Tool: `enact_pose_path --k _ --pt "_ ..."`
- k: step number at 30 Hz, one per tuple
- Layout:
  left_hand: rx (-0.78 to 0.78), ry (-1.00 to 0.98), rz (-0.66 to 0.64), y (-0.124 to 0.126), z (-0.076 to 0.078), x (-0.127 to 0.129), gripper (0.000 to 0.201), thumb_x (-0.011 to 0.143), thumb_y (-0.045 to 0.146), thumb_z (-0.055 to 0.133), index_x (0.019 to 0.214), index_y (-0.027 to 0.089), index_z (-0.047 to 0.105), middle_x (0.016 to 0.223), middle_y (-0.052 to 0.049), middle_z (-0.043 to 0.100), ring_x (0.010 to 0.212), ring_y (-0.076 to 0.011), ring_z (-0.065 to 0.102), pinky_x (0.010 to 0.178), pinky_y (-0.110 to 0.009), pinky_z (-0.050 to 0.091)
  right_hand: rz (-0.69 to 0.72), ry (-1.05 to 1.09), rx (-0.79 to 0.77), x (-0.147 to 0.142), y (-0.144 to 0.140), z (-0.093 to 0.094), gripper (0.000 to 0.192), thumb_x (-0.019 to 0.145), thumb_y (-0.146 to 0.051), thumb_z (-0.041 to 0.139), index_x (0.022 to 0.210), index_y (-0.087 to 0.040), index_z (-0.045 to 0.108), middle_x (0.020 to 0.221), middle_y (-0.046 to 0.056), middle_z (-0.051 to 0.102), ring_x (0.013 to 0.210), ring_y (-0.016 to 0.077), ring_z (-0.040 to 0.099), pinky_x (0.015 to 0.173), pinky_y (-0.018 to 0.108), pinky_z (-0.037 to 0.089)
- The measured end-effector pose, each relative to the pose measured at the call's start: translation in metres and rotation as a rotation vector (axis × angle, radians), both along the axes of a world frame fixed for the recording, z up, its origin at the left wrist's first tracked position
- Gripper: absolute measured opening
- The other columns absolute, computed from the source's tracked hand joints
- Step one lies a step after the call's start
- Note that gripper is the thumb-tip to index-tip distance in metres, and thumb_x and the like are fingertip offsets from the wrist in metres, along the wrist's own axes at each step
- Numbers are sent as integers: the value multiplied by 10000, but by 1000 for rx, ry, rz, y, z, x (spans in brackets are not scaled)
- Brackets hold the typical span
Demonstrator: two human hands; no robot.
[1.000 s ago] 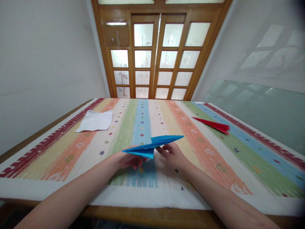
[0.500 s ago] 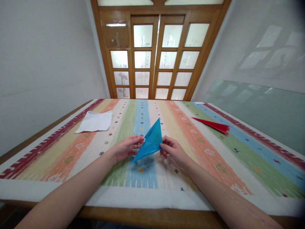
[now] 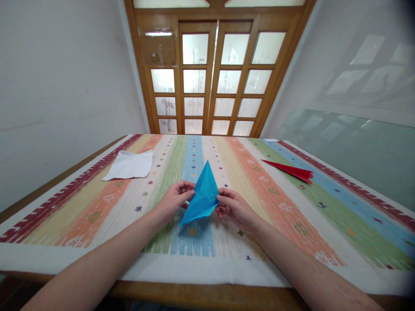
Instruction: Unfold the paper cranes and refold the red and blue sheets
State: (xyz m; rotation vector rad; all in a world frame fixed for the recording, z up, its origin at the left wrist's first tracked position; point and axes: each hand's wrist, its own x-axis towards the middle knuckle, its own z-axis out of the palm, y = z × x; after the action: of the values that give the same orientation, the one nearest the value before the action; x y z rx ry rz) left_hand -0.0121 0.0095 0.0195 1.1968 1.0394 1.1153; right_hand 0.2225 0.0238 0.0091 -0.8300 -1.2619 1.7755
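Observation:
A folded sheet of blue paper point(image 3: 202, 196) is held up just above the table, in front of me. One point of it aims away from me and another points down to the left. My left hand point(image 3: 180, 195) pinches its left edge, thumb on top and fingers behind. At the right edge, my right hand point(image 3: 232, 204) grips the paper between thumb and fingers, with the other fingers curled under. The back of the blue paper is hidden.
A striped tablecloth point(image 3: 123, 224) covers the table. White paper point(image 3: 129, 165) lies at the left, and a narrow folded red paper point(image 3: 288, 170) at the right. Wooden doors with glass panes point(image 3: 194, 82) stand beyond the far edge, between two walls.
The blue paper has turned so its upper point has swung left and its face looks broader. My left hand has closed its thumb onto the left edge; my right hand keeps its grip.

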Motion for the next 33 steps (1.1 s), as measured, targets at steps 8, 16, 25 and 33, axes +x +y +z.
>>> enact_pose_path --k 8,16,25,33 --pt "458 356 95 -1 -4 -4 50 810 169 656 855 184 670 1042 -72 711 1069 -229 659 760 -276 536 -22 33 -51 -1 -1 1 258 781 -373 812 916 -192 685 760 12 676 657 137 636 599 276 541" --pt "1020 895 -42 -21 8 0 183 932 214 603 1030 211 757 1272 -128 655 1147 -268 639 987 -449 526 18 153 -70 -1 4 -7 184 806 -265 778 960 -187 712 928 51 746 802 174 699 790 345 560" --pt "1116 1192 -130 -32 25 3 406 975 473 530 1160 148 690 1439 -203 540 1311 -355 531 1096 -536 453 -5 230 -58 0 3 -5 111 808 -248 764 915 -228 743 1034 29 762 939 180 691 873 331 527" --pt "982 1278 -93 -38 26 10 586 855 533 703 1263 120 627 1604 -236 313 1493 -412 287 1186 -572 336 -1 294 -141 2 7 -10 162 843 -259 752 1003 -238 752 994 12 764 911 163 699 906 328 538"
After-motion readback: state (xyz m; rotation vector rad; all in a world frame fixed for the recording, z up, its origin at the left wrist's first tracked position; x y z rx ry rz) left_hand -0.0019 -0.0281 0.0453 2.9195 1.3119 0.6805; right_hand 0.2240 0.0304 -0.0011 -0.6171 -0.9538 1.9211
